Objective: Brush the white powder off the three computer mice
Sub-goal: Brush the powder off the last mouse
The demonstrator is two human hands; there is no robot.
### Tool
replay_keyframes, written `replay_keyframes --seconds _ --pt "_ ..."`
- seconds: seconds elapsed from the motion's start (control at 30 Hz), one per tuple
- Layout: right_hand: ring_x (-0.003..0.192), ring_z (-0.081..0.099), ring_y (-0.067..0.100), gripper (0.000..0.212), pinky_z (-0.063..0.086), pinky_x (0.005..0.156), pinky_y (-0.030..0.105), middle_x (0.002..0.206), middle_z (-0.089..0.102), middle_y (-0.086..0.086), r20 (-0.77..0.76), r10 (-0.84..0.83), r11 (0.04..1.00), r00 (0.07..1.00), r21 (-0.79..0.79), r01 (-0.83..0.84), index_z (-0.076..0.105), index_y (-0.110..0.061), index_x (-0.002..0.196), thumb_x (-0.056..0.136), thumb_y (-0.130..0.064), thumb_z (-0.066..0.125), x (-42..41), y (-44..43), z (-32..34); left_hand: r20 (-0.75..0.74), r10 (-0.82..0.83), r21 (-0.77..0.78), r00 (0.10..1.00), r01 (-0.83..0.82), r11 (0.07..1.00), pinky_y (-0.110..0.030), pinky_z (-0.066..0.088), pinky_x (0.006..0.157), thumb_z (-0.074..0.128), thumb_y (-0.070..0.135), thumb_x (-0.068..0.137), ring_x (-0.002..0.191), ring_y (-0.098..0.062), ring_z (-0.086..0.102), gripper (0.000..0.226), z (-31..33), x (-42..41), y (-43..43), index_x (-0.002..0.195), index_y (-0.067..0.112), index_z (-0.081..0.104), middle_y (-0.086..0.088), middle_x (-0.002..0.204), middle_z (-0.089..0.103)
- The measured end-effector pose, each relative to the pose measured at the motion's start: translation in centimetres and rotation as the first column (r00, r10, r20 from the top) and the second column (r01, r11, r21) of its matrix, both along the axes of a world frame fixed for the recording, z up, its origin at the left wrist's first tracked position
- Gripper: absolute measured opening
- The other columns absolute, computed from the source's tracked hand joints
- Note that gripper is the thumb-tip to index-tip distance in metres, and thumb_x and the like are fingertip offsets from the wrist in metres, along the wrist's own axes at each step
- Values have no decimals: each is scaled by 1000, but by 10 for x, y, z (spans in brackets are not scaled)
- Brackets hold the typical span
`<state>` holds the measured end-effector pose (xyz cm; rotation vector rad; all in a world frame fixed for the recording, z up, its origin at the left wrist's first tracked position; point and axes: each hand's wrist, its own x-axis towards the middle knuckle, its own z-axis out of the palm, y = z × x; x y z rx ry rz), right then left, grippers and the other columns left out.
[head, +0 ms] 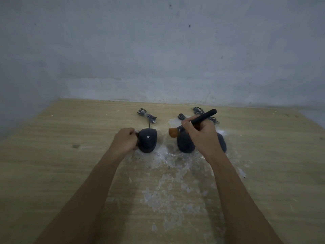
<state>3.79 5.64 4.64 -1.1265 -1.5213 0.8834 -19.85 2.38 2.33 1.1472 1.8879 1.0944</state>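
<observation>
Your left hand [125, 139] is clamped on the left mouse [147, 140] mid-frame, and your right hand [202, 136] grips the brush [191, 123], bristles over the middle mouse [184, 142]. A third mouse [222, 142] looks mostly hidden behind that hand. White powder [168, 173] smears the worktop [52, 164]; lots of room left.

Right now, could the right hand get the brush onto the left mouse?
Probably yes. The right hand holds the brush with its bristles pointing toward the left mouse, and only bare table lies between. The left hand grips its far side.
</observation>
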Motion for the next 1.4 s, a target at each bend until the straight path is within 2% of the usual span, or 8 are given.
replay_keyframes --seconds 0.23,0.4,0.53,0.6,0.73,0.83,1.17,1.4 --pt "70 69 10 11 54 63 25 77 74 4 -81 -64 998 995 -21 63 72 -20 94 94 -31 71 6 5 -3 86 -46 12 995 46 999 -28 54 56 37 -6 96 77 -30 65 28 -2 8 4 98 -9 66 -20 90 67" --pt "66 67 -1 9 49 61 19 70 72 -8 -102 -80 997 992 -30 77 71 -21 93 95 -30 70 7 4 -3 117 -32 43 993 28 999 -23 48 47 40 -4 96 55 -18 59 27 -4 13 5 86 2 64 -13 81 63" --pt "61 61 0 8 45 59 21 62 65 -17 -130 -65 993 989 -110 50 65 -26 95 99 -32 62 8 0 -6 -118 89 115 989 -75 990 -42 58 78 51 27 99 81 -30 69 25 -6 14 -2 93 8 67 -10 90 71" --pt "59 55 2 16 43 63 27 57 59 -19 -132 -48 984 990 -176 25 61 -26 93 101 -40 58 15 -3 -6 -174 127 227 976 -86 970 -38 54 68 50 38 98 76 -22 67 32 -2 26 -12 84 16 68 -3 81 70" --pt "53 44 14 32 38 58 39 56 46 -8 -47 15 979 999 -202 -24 57 -18 88 101 -47 55 40 -12 -4 -211 44 366 977 37 930 -11 38 49 50 38 97 52 0 58 42 5 69 -31 59 27 62 12 58 64" --pt "53 52 10 24 42 52 26 62 59 -5 -24 -29 993 999 -114 26 66 -15 94 99 -39 63 69 -20 -1 -204 -131 364 970 199 910 -10 38 43 53 34 97 45 3 54 39 4 110 -39 60 27 61 22 61 65" --pt "62 64 11 17 51 52 24 84 78 1 -222 -433 901 874 -124 415 78 -26 92 97 -26 62 152 -29 -16 -515 -451 231 729 624 746 -37 54 71 50 41 94 76 -12 63 25 -19 209 -48 94 24 68 6 85 70" --pt "80 65 5 10 46 67 4 87 71 -9 96 -540 839 836 138 526 73 -18 97 89 -19 77 151 -2 -34 -610 -412 230 676 649 725 -37 49 75 51 39 94 82 -14 57 24 -27 225 -43 95 20 65 4 91 64"
